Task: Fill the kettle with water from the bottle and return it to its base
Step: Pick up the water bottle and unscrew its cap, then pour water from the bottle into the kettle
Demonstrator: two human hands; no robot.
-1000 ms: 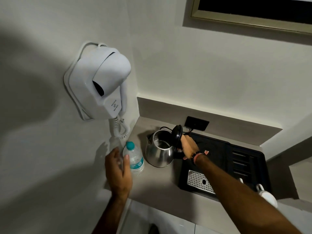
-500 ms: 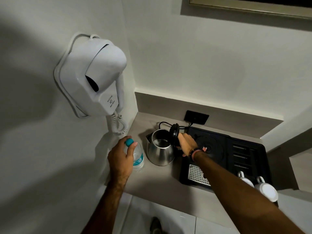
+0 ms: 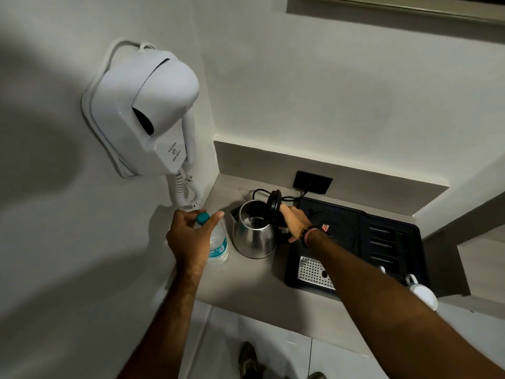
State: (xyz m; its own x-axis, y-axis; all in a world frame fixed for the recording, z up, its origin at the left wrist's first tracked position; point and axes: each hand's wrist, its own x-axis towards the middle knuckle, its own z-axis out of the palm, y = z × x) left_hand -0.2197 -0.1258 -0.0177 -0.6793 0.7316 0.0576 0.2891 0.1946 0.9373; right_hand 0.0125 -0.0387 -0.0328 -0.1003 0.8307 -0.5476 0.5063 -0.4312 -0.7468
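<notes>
A steel kettle (image 3: 254, 236) stands on the grey counter (image 3: 254, 280) with its black lid (image 3: 274, 201) flipped up. My right hand (image 3: 293, 222) grips the kettle's black handle on its right side. To the kettle's left stands a clear water bottle (image 3: 218, 248) with a teal cap (image 3: 202, 218). My left hand (image 3: 191, 239) wraps around the top of the bottle, fingers at the cap. The round kettle base (image 3: 332, 231) sits bare on the black tray (image 3: 393, 242) to the right.
A white wall-hung hair dryer (image 3: 147, 116) with a coiled cord (image 3: 185, 192) hangs just above the bottle. Black socket (image 3: 313, 182) at the back wall. White cups (image 3: 420, 291) sit at the tray's front right. A perforated metal drip grate (image 3: 314, 272) lies in the tray's front.
My left hand has moved from beside the bottle onto its top and closed around the cap end. My right hand has stayed on the kettle handle.
</notes>
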